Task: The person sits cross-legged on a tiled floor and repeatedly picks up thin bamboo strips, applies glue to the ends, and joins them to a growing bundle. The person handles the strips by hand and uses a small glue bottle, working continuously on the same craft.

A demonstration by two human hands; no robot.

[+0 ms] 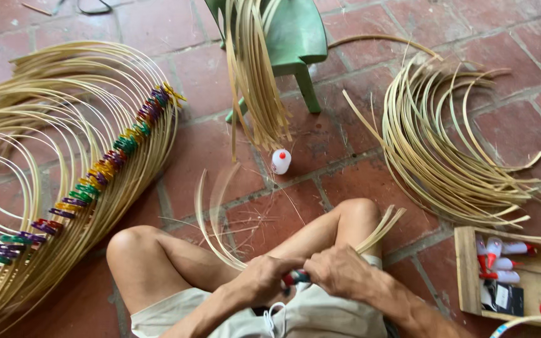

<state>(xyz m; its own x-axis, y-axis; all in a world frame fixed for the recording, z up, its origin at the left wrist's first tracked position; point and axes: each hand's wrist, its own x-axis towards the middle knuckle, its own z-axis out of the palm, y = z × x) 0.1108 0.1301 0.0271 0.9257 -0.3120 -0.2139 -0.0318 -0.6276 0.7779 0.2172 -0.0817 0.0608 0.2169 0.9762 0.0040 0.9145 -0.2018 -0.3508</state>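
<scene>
While knees spread, both hands (pixel 302 275) (fists) seemingly pinch bent bamboo strips (pixel 211 219).

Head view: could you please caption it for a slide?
Both hands bend thin pale bamboo strips over red brick floor.

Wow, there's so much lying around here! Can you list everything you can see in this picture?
Clipped bamboo hoops: large stack, tan, left floor.
Clips: many, mixed colours, along that stack.
Loose curved strips: one pile, tan, right floor.
Hanging strips: one bundle, tan, over the stool.
Stool: one, green, top centre.
Glue bottle: one, white with red cap, floor centre.
Wooden tray: one, brown, lower right, holding similar bottles.
Held strips: a few, tan, bent across lap.
Left hand and right hand: gripping the strips together.
</scene>
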